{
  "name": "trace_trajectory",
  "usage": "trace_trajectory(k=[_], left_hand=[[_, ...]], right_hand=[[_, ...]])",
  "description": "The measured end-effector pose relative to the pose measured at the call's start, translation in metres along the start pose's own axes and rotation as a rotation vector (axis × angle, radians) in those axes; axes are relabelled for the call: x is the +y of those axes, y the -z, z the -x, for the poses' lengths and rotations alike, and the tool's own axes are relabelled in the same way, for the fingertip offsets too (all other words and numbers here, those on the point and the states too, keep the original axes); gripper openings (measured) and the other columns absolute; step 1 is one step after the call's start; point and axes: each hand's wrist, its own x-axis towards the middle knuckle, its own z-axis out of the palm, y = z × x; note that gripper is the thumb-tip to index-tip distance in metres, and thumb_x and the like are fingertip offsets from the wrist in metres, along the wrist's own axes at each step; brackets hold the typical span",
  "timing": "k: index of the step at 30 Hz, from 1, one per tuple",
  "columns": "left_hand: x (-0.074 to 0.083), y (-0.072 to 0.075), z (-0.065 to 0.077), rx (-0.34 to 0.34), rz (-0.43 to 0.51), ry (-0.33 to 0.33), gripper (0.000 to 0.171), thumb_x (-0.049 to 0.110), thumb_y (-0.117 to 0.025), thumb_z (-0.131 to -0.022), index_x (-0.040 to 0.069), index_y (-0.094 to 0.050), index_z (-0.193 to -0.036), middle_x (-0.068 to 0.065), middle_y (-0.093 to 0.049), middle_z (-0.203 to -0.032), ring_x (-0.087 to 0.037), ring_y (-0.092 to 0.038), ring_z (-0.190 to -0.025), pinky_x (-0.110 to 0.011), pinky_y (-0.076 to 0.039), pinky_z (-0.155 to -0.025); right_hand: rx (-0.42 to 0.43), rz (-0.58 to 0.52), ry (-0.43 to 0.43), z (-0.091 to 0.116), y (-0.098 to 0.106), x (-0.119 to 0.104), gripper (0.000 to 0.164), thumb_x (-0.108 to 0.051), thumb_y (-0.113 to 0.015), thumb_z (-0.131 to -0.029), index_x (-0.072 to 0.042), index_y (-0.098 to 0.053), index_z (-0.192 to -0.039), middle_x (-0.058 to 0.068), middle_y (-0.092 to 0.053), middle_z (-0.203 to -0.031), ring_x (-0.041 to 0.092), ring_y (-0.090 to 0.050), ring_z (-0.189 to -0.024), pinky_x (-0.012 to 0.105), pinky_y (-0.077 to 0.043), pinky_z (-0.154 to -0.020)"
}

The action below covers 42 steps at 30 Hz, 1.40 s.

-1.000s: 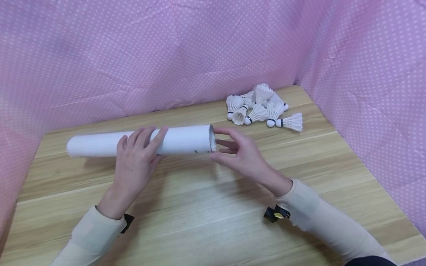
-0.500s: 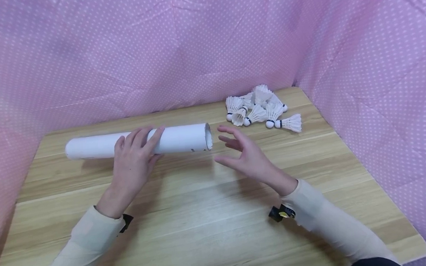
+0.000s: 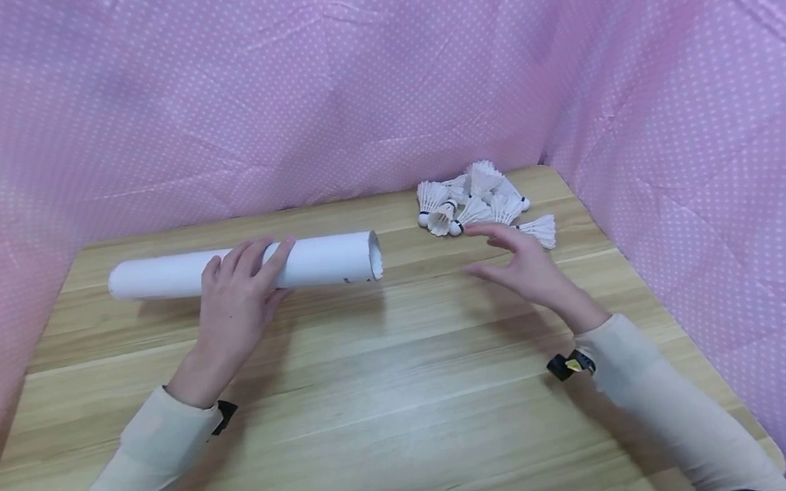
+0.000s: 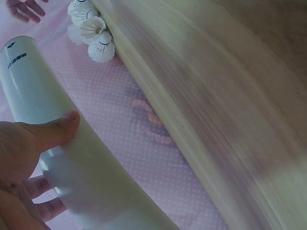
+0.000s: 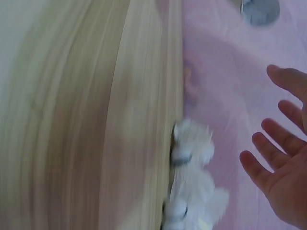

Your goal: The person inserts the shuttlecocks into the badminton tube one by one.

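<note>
My left hand (image 3: 236,302) grips a long white shuttlecock tube (image 3: 330,260) around its middle, thumb on the near side and fingers over the top. The tube lies sideways above the table, its open end (image 3: 376,255) pointing right. In the left wrist view, dark printing shows near the end of the tube (image 4: 29,72). My right hand (image 3: 530,268) holds nothing; its fingers are spread and overlap the nearest shuttlecocks in the head view. Those white feather shuttlecocks (image 3: 474,211), several of them, lie heaped at the back right. In the right wrist view the shuttlecocks (image 5: 192,177) are blurred.
A light wooden table (image 3: 387,394) carries everything, its rounded back right corner close behind the heap. Pink dotted cloth (image 3: 332,93) hangs behind the table and along both sides.
My right hand has drawn away from the tube's open end and moved right, toward the shuttlecocks. The tube, held in my left hand, has shifted slightly left.
</note>
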Motion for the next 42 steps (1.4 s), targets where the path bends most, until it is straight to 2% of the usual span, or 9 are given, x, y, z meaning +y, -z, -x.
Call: trace_trajectory(k=[3, 8, 11, 17, 21, 28, 35, 42], left_hand=[[-0.002, 0.000, 0.002, -0.015, -0.005, 0.012, 0.084, 0.005, -0.091, -0.070, 0.021, -0.053, -0.144, -0.020, -0.056, -0.134, -0.044, -0.051, -0.123, -0.072, -0.037, -0.094], [-0.005, 0.001, 0.006, -0.021, -0.002, 0.027, 0.085, 0.004, -0.090, -0.070, 0.021, -0.053, -0.145, -0.020, -0.056, -0.134, -0.044, -0.050, -0.124, -0.072, -0.036, -0.095], [-0.006, 0.000, 0.007, -0.015, 0.004, 0.027, 0.086, 0.003, -0.091, -0.069, 0.021, -0.053, -0.145, -0.020, -0.056, -0.134, -0.044, -0.050, -0.124, -0.071, -0.036, -0.094], [-0.006, 0.000, 0.009, -0.016, -0.001, 0.025, 0.089, 0.003, -0.091, -0.068, 0.022, -0.052, -0.145, -0.019, -0.056, -0.134, -0.043, -0.051, -0.123, -0.071, -0.037, -0.093], [-0.007, 0.000, 0.009, -0.014, -0.004, 0.023, 0.088, 0.003, -0.091, -0.068, 0.022, -0.052, -0.145, -0.020, -0.056, -0.133, -0.044, -0.051, -0.122, -0.071, -0.037, -0.093], [-0.009, 0.001, 0.010, -0.023, -0.008, 0.027, 0.088, 0.003, -0.091, -0.068, 0.021, -0.052, -0.145, -0.020, -0.056, -0.133, -0.044, -0.050, -0.122, -0.070, -0.037, -0.093], [-0.007, 0.003, 0.010, -0.042, -0.006, 0.038, 0.089, 0.002, -0.091, -0.068, 0.021, -0.052, -0.145, -0.020, -0.056, -0.134, -0.044, -0.051, -0.123, -0.071, -0.037, -0.094], [-0.006, 0.004, 0.010, -0.045, 0.006, 0.043, 0.089, 0.000, -0.091, -0.068, 0.021, -0.052, -0.145, -0.019, -0.056, -0.134, -0.043, -0.051, -0.122, -0.071, -0.036, -0.095]], right_hand=[[0.012, 0.043, -0.045, 0.002, 0.016, 0.014, 0.053, 0.006, -0.081, -0.079, 0.003, -0.063, -0.128, 0.021, -0.059, -0.136, 0.037, -0.053, -0.128, 0.056, -0.040, -0.107], [0.023, 0.103, -0.134, 0.003, 0.040, 0.058, 0.056, -0.001, -0.084, -0.080, -0.004, -0.063, -0.132, 0.014, -0.058, -0.140, 0.031, -0.048, -0.133, 0.050, -0.032, -0.114], [0.041, 0.129, -0.187, 0.004, 0.053, 0.075, 0.056, -0.002, -0.083, -0.081, -0.002, -0.062, -0.132, 0.014, -0.056, -0.142, 0.033, -0.046, -0.135, 0.051, -0.029, -0.115], [0.081, 0.123, -0.207, 0.008, 0.068, 0.100, 0.057, 0.002, -0.082, -0.080, 0.001, -0.060, -0.133, 0.019, -0.055, -0.142, 0.038, -0.043, -0.137, 0.055, -0.028, -0.114], [0.067, 0.115, -0.248, 0.011, 0.076, 0.107, 0.060, -0.005, -0.082, -0.083, -0.001, -0.057, -0.138, 0.018, -0.051, -0.147, 0.038, -0.039, -0.140, 0.056, -0.025, -0.116], [0.003, 0.146, -0.353, 0.014, 0.091, 0.122, 0.072, -0.018, -0.082, -0.086, -0.006, -0.047, -0.148, 0.018, -0.037, -0.157, 0.043, -0.026, -0.146, 0.066, -0.016, -0.115], [-0.051, 0.107, -0.408, 0.013, 0.101, 0.134, 0.081, -0.013, -0.083, -0.084, -0.009, -0.040, -0.153, 0.018, -0.032, -0.160, 0.045, -0.020, -0.148, 0.066, -0.015, -0.115], [-0.076, 0.108, -0.381, 0.012, 0.102, 0.141, 0.077, -0.009, -0.082, -0.084, -0.004, -0.043, -0.150, 0.021, -0.036, -0.157, 0.043, -0.027, -0.145, 0.063, -0.017, -0.116]])
